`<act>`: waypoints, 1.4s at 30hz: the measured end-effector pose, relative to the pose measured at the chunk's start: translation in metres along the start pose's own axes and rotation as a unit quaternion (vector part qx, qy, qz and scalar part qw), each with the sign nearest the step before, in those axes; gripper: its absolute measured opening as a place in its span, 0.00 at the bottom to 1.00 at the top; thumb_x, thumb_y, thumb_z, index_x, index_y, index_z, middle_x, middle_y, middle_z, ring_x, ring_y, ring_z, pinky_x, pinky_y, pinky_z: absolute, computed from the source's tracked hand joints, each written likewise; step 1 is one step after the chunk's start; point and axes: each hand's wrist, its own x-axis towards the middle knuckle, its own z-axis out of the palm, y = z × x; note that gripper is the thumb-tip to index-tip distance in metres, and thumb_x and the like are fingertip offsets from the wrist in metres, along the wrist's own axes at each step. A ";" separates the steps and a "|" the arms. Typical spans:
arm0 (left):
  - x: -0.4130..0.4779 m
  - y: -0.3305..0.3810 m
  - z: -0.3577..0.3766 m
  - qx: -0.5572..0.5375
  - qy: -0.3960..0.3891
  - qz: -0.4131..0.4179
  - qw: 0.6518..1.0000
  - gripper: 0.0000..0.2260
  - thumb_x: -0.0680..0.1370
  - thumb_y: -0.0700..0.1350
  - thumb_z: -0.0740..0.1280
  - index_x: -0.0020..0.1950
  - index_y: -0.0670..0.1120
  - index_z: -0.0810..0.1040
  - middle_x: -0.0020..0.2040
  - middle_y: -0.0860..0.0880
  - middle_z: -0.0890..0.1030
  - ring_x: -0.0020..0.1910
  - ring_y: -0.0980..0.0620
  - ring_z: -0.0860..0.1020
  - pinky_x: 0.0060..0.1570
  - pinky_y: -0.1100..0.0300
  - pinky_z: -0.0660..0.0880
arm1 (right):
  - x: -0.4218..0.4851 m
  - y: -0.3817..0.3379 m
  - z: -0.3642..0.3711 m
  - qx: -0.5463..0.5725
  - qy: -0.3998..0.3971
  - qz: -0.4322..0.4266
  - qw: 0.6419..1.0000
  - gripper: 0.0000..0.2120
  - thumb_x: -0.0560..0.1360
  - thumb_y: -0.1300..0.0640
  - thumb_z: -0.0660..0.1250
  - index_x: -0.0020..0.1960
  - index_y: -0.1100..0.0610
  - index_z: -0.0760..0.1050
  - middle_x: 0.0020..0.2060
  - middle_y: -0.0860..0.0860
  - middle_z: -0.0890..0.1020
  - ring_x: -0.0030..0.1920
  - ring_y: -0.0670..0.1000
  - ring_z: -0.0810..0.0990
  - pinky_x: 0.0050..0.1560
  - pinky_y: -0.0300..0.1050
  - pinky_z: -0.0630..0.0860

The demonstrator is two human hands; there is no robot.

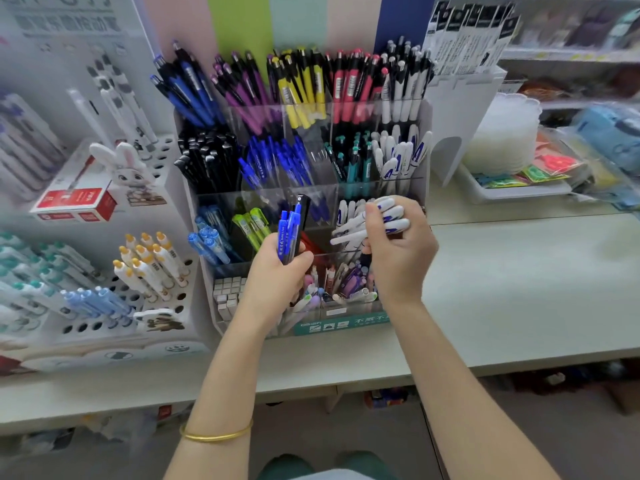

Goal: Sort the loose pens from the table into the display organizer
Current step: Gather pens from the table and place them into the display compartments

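Gold bangle [216, 435] on left wrist, nearest the lens. Left hand [277, 275] curled round a bundle of blue pens [288, 233] plus 1 black pen [302, 209], upright before the display organizer [207, 289]; right hand [401, 258] closed round several white pens [388, 216], just in front of a compartment of matching ones. Light, stiff, smooth plastic barrels, judged prone to slipping within a bundle: grip mid-barrel, clips aligned. Barrel print too small to read. Chinese characters on teal label strip [343, 323] at organizer base, partly hidden.
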 end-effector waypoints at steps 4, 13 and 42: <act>0.004 -0.004 -0.002 0.003 -0.015 0.005 1.000 0.04 0.79 0.35 0.63 0.51 0.41 0.69 0.32 0.46 0.67 0.23 0.57 0.67 0.22 0.66 0.68 | 0.008 0.011 0.000 -0.071 -0.005 -0.058 0.996 0.06 0.74 0.59 0.70 0.45 0.63 0.79 0.38 0.50 0.80 0.38 0.41 0.74 0.43 0.26 0.70; 0.011 -0.009 -0.004 -0.014 -0.028 0.013 0.999 0.04 0.79 0.37 0.64 0.51 0.43 0.70 0.30 0.51 0.69 0.26 0.53 0.67 0.27 0.59 0.68 | 0.023 0.014 0.015 -0.180 -0.114 -0.117 0.970 0.07 0.75 0.57 0.69 0.43 0.61 0.78 0.35 0.53 0.79 0.33 0.50 0.75 0.35 0.32 0.68; 0.014 -0.017 -0.012 -0.233 -0.184 -0.008 0.955 0.10 0.76 0.40 0.65 0.57 0.41 0.72 0.33 0.49 0.70 0.26 0.56 0.65 0.25 0.65 0.68 | -0.007 0.061 0.021 -0.353 -0.143 -0.308 0.872 0.18 0.78 0.59 0.63 0.65 0.65 0.74 0.62 0.59 0.78 0.65 0.57 0.74 0.73 0.54 0.61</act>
